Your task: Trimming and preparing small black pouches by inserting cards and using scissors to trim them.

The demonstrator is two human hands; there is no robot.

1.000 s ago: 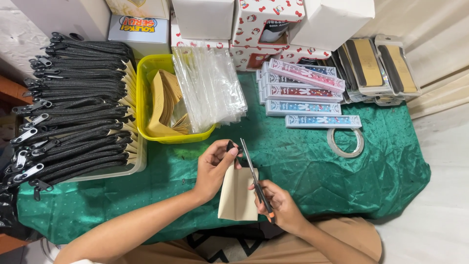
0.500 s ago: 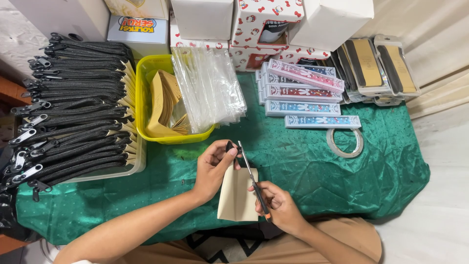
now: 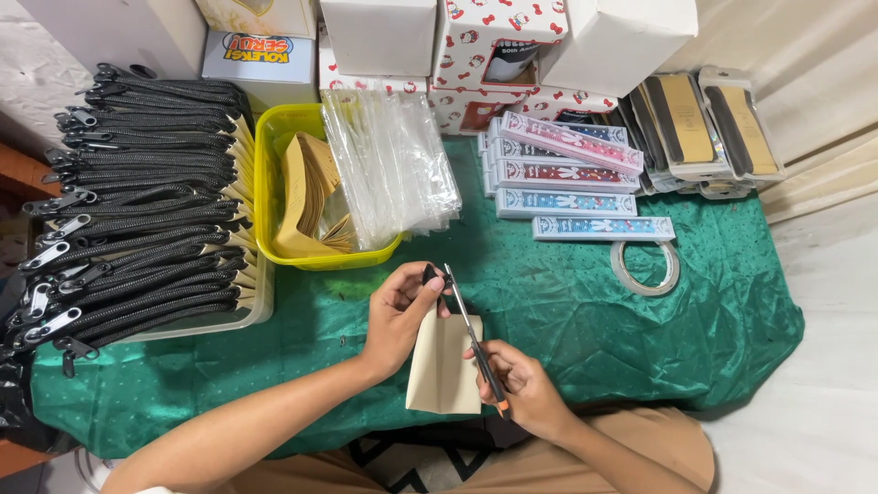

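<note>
Both forearms are bare, with no sleeves, rings or watch on the left hand or right hand. Tan trousers cover the lap.

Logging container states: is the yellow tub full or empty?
Full: yellow tub holds upright brown envelopes, with clear bags leaning over its right rim.
</note>
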